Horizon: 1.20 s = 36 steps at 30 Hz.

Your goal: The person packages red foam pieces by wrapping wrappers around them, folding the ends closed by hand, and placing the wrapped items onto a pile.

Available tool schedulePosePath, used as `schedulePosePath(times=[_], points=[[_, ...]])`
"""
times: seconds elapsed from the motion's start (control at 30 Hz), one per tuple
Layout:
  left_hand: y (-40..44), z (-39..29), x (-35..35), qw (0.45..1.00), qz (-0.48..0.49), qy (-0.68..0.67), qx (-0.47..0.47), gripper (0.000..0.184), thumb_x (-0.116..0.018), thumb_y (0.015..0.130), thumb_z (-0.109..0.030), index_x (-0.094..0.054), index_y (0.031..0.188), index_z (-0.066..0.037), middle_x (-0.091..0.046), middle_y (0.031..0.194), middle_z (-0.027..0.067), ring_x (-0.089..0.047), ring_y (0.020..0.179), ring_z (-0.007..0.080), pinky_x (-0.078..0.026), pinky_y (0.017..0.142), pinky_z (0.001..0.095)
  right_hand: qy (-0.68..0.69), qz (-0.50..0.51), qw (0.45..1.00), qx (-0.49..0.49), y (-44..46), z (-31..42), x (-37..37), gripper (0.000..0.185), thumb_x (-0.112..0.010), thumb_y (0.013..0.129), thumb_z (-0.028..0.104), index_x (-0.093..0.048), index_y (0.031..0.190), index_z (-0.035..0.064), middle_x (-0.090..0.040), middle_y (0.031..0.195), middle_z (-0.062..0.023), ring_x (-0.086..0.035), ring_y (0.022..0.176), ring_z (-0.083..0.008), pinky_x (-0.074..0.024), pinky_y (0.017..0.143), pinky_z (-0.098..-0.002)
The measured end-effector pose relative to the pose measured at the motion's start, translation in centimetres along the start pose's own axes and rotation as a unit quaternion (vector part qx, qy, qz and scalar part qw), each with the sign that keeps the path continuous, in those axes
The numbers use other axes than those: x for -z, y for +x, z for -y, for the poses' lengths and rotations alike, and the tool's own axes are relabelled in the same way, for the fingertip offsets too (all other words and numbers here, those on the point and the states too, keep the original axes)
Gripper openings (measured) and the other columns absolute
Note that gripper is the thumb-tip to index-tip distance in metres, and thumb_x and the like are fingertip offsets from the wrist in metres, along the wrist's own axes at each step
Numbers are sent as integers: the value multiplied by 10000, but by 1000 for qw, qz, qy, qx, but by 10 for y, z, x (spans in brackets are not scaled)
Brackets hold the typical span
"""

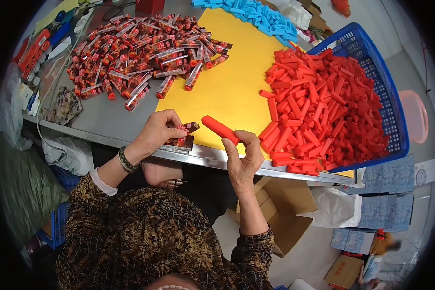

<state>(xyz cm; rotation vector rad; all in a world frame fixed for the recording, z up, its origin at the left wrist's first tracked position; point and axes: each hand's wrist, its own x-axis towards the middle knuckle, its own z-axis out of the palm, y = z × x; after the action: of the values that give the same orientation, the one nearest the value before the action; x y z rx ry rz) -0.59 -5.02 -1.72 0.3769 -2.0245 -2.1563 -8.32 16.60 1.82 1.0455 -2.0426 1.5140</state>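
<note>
Currently, left of the flat yellow sheet (222,77): glossy red-and-dark printed packets (145,53), heaped on the grey table (101,115). Pinching, w/ thumb & fingers of L hand (160,133) together at the sheet's near-left corner, a small red-and-dark printed wrapper (182,141). Clamping, btwn thumb & fingers of R hand (245,158), a matte red tube (218,128), tilted over the sheet's near edge. Right of the sheet & partly on it, similar red tubes (319,106), spilling from a blue plastic basket (394,96).

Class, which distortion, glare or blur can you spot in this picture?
Head view: wide-angle distortion bows the table edge, with black corners; highlights streak the glossy packets; the red stick in the right hand looks fairly crisp, while a distant person at lower right is partly blurred.
</note>
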Motion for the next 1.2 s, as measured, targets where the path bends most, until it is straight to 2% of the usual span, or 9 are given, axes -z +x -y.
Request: schedulePosePath(times=[0.27,0.4,0.5,0.6,0.8,0.9,1.03,1.1,1.2], points=[[0,2,-1,995,4,96,-37,163,-726,756,31,-594,835,-23,-619,812,6,-568,746,50,-472,666,201,11,64,998,15,-3,5,4,267,-772,745,20,-597,941,-29,-636,852,-149,-637,747,-255,-503,688,-308],[-8,-12,-13,994,21,104,-38,164,-732,750,23,-635,880,-4,-607,802,-10,-550,729,49,-464,673,197,51,92,990,-96,1,5,11,248,-763,776,71,-603,938,-29,-650,813,-113,-636,755,-195,-498,697,-291],[-9,-1,-21,988,36,122,-88,201,-754,744,-24,-677,925,16,-619,756,1,-550,679,72,-468,637,220,127,97,970,-185,-3,-9,6,252,-753,807,128,-606,942,-27,-656,773,-72,-611,736,-137,-489,695,-275],[-11,3,-24,997,47,61,-10,219,-746,773,-50,-677,964,33,-649,833,15,-572,734,66,-482,675,218,117,99,969,-196,-4,-14,2,266,-763,797,124,-617,960,-27,-659,786,-66,-598,717,-131,-489,695,-274],[-13,-1,-27,997,78,13,-4,258,-728,809,-75,-671,1035,37,-659,889,28,-599,803,74,-502,738,218,109,110,965,-210,0,-10,3,274,-770,787,115,-638,983,-25,-665,795,-75,-610,725,-137,-492,698,-263],[-12,2,-33,993,111,-44,5,279,-701,832,-60,-644,1091,26,-649,918,24,-599,835,75,-501,750,214,67,150,973,-165,0,-1,-5,294,-777,780,119,-632,992,-24,-664,806,-90,-622,744,-150,-495,703,-268],[-15,1,-35,991,115,-71,-16,282,-659,864,-45,-602,1132,21,-632,937,15,-591,840,66,-497,750,208,87,77,978,-175,-4,1,-9,305,-789,766,117,-607,970,-19,-656,829,-101,-628,784,-174,-500,721,-294],[-15,6,-29,992,122,-18,-13,273,-644,876,-44,-587,1136,21,-625,935,11,-585,821,62,-495,740,205,53,64,984,-159,-3,4,-5,299,-788,767,118,-604,960,-16,-658,826,-102,-630,787,-182,-501,725,-297],[-17,3,-31,993,100,-66,-3,229,-628,896,-56,-597,1111,18,-624,920,4,-567,791,47,-485,709,194,28,67,991,-110,-5,1,-9,284,-780,761,81,-609,970,-7,-667,899,-123,-644,819,-226,-504,749,-314]])
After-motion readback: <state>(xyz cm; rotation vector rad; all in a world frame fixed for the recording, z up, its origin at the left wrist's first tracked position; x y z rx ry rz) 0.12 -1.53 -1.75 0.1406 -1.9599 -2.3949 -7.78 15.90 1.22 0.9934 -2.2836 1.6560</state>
